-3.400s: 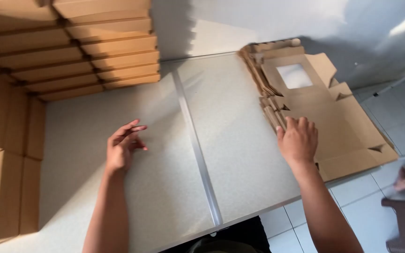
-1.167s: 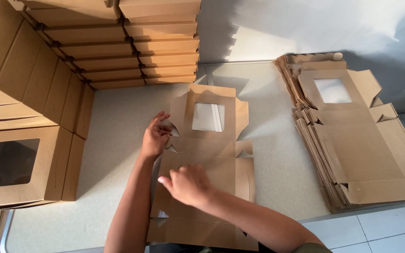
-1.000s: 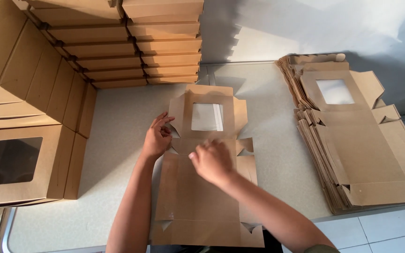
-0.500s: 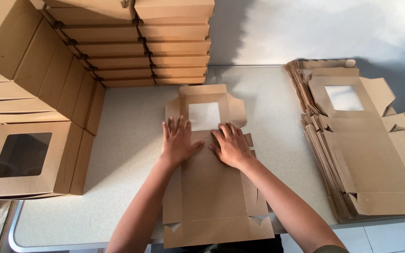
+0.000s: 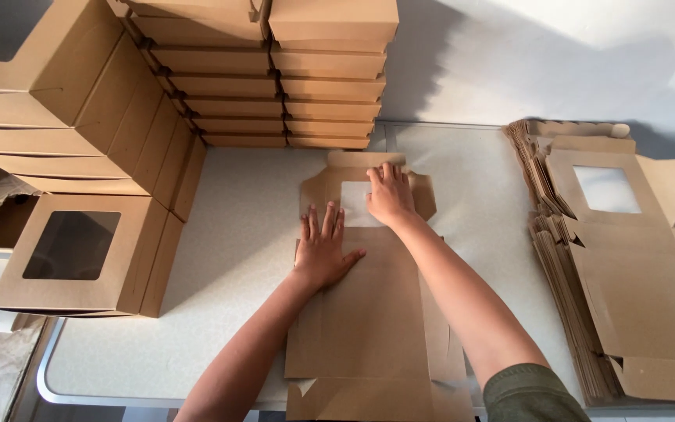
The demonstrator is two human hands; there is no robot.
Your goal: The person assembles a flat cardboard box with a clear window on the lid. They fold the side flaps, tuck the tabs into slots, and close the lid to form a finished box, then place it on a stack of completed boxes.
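Note:
A flat brown cardboard box blank (image 5: 369, 312) with a clear window lies on the white table (image 5: 236, 258) in front of me. My left hand (image 5: 323, 250) presses flat on its middle panel, fingers spread. My right hand (image 5: 389, 195) rests palm down on the far panel, partly covering the window. Neither hand grips anything.
A pile of flat window box blanks (image 5: 626, 258) sits at the right table edge. Stacks of assembled brown boxes (image 5: 275, 78) stand along the back wall and left side, one with a window (image 5: 72, 246) facing up at the left. The table's front edge is close to me.
A box blank came from the right pile to the table centre. My hands shifted from handling its side flaps to pressing it flat, the right hand sliding up to the window panel.

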